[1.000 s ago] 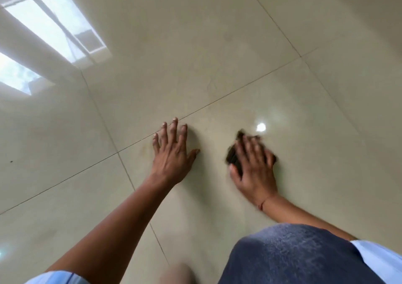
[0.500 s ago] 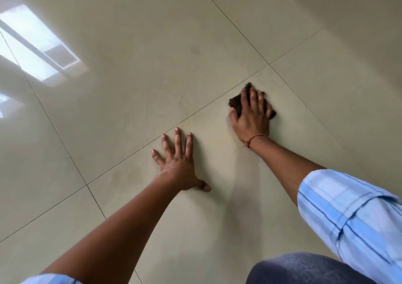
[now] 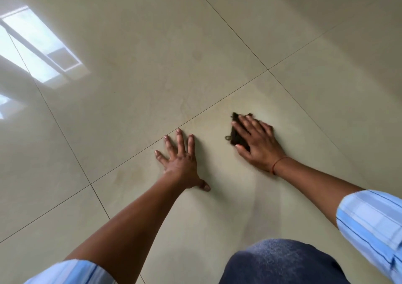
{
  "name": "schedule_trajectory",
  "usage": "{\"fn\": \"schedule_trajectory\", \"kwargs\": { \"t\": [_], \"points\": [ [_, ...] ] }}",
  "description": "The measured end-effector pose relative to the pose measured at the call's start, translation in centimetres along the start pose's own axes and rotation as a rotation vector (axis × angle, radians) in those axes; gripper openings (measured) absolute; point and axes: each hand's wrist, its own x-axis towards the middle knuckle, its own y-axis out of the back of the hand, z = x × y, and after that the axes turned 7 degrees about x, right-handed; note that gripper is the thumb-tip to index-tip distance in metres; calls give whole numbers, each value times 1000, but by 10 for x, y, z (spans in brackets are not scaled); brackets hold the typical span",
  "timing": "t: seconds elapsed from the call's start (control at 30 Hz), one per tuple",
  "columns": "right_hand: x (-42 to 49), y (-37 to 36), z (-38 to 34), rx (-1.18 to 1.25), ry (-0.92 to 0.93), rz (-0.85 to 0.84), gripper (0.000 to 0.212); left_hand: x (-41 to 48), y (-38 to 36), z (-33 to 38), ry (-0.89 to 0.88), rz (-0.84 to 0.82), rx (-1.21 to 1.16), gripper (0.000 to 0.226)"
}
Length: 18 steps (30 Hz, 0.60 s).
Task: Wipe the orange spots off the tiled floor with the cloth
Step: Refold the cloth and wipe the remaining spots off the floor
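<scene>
1. On my feed the right hand (image 3: 257, 144) lies palm down on the cloth (image 3: 236, 136); its fingers are straight and a little spread, pressing rather than gripping; the thumb lies along the cloth's near edge.
2. The cloth is dark and crumpled, mostly hidden under those fingers; a frayed corner sticks out past the fingertips and a small loop pokes out on the thumb side; it lies flat on the floor.
3. A thin red thread (image 3: 279, 162) circles that wrist; further back the forearm runs into a blue striped sleeve (image 3: 369, 220).
4. To the left of the cloth, and apart from it, the left hand (image 3: 180, 161) is planted flat on the tile; its fingers are straight and fanned, the thumb points back toward the body, and it holds nothing.
5. Both hands rest on the same tile of the glossy beige tiled floor (image 3: 152, 66); a grout line (image 3: 217, 100) passes just beyond the left fingertips and runs on beyond the cloth.
6. Left of the left wrist, near that line, I make out a faint yellowish smear (image 3: 124, 173); it is too pale for me to tell whether it is orange.
7. Nearer the camera than the right hand is a knee (image 3: 280, 262) in dark blue fabric; far to the left of both hands a window reflection (image 3: 41, 50) shines on the tiles.
</scene>
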Motion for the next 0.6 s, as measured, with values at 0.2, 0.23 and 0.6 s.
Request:
{"fn": "schedule_trajectory", "kwargs": {
  "t": [0.2, 0.23, 0.6],
  "points": [
    [-25, 2, 25, 64, -439, 101, 73, -8, 4, 10, -131, 176, 145, 152],
    [-37, 1, 28, 40, -354, 71, 73, -8, 6, 16, -221, 227, 230, 150],
    [-137, 2, 65, 114, -735, 184, 78, 0, 16, 48, -438, 124, 610, 139]
  ]
}}
